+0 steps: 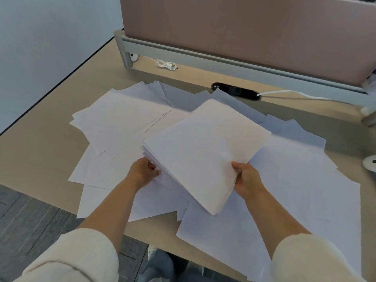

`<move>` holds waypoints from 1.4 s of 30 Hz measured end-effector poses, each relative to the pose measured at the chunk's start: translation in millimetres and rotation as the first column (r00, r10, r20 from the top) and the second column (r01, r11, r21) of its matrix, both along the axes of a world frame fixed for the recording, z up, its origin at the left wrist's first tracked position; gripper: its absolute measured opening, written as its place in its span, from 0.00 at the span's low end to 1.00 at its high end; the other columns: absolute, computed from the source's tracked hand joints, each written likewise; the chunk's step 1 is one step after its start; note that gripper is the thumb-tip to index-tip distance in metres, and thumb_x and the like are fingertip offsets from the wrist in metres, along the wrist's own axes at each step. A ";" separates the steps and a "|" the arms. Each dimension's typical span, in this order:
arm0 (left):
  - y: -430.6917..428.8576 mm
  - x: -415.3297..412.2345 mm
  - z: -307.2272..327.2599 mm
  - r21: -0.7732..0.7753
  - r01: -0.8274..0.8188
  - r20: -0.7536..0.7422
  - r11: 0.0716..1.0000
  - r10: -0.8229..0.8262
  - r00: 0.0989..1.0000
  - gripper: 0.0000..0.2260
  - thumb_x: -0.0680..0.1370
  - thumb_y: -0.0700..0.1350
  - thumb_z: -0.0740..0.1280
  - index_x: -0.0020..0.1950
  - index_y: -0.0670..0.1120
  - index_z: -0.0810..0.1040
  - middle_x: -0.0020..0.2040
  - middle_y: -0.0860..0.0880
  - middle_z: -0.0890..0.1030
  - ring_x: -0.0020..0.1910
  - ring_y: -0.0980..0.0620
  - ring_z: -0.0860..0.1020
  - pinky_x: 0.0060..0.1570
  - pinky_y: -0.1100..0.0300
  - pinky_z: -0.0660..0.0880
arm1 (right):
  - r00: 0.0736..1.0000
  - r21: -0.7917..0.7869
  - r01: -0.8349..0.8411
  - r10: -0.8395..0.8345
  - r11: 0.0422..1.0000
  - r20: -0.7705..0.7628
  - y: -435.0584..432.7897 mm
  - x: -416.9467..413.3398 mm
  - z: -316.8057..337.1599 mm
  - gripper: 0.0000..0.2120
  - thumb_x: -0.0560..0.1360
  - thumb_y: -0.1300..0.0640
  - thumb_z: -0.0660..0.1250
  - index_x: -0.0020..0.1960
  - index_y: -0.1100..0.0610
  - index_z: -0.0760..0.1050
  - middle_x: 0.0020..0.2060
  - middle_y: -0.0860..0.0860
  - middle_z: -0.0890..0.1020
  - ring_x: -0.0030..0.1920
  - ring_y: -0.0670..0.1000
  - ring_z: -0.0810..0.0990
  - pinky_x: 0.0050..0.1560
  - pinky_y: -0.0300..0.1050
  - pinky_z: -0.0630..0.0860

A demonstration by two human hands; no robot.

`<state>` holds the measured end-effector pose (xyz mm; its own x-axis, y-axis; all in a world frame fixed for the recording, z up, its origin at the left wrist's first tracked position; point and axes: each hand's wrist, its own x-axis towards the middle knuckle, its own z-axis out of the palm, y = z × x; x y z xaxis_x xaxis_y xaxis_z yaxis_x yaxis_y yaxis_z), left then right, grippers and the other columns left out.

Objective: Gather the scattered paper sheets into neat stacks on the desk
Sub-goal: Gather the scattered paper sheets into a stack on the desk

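A thick stack of white paper sheets [205,151] is held a little above the light wooden desk [40,151], tilted and turned diagonally. My left hand [142,171] grips its left edge, fingers tucked under the layered sheets. My right hand [246,180] grips the near right side, thumb on top. Loose white sheets [122,117] lie fanned out across the desk at the left, beneath the stack, and to the right [305,190], overlapping one another; some hang over the desk's front edge.
A pink partition panel [244,31] on a grey rail closes the desk's far side. A coiled white cable [165,65] lies by the rail's post. A black cable port [236,91] with a white cord sits behind the papers. A round white base [369,162] stands at the right edge.
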<state>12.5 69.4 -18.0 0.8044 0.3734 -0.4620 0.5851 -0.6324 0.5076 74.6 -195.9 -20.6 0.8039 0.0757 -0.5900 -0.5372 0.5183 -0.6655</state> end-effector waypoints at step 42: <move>-11.0 38.4 -10.4 0.102 0.021 -0.034 0.995 -0.018 0.999 0.28 0.72 0.51 0.72 0.67 0.40 0.69 0.63 0.42 0.73 0.60 0.43 0.75 0.57 0.53 0.72 | 0.986 -0.597 -0.150 0.076 0.788 -0.148 16.0 14.1 -11.9 0.18 0.73 0.59 0.67 0.61 0.58 0.69 0.53 0.56 0.79 0.44 0.55 0.79 0.49 0.49 0.79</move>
<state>50.9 58.4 -28.4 0.7969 0.4046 -0.4486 0.5876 -0.6916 0.4201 88.7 -179.9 -32.5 0.7391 -0.2400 -0.6294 -0.6552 -0.0391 -0.7545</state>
